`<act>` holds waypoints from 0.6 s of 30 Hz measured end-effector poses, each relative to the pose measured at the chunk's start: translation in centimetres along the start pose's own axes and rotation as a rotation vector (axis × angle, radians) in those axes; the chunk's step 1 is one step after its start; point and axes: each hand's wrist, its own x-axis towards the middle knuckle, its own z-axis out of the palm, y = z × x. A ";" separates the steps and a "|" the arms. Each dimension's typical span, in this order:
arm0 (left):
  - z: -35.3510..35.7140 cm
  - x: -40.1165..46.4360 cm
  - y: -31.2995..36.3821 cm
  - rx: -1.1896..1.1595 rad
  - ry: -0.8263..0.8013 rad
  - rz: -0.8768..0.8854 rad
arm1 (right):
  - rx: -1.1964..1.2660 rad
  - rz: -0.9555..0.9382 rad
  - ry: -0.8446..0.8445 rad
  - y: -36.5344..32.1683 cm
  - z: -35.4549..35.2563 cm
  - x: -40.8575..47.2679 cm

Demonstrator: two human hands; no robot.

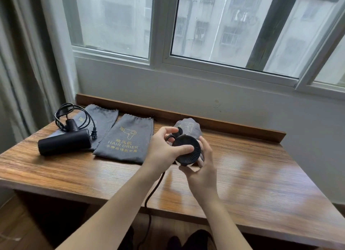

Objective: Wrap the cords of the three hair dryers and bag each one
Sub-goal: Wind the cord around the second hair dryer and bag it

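Holding the hair dryer [186, 150] above the wooden table [252, 175], rear grille toward you, your left hand [164, 150] grasps its near side with the thumb laid across the grille, while your right hand [202, 167] cups it from beneath and behind, fingers curled round the body; its cord [155, 190] hangs slack from under the left wrist and drops past the table's front edge. Judged from this, the wrapping of this cord has barely begun: keep the right hand firm on the body, draw the cord up with the left, and lay even, loose loops, avoiding a sharp bend where it leaves the handle. A filled bag [188, 128] stands just behind the dryer; an empty bag [127, 141] lies flat to the left, with a second dryer [64, 144] and its loose cord [74, 117] resting on another bag [101, 117]
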 end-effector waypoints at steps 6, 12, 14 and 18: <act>-1.1 0.1 -0.8 -0.103 -0.020 0.055 | -0.175 -0.189 -0.015 0.0 -0.5 0.7; -1.7 -0.1 -1.3 -0.104 -0.044 0.155 | 0.493 0.218 -0.110 -2.2 -1.2 0.9; -1.4 -0.4 -1.4 -0.083 -0.060 0.173 | 0.479 0.234 -0.037 -2.5 -1.0 1.2; -1.0 -1.0 -1.4 -0.158 -0.101 0.174 | 0.646 0.443 0.005 -1.3 -0.9 2.7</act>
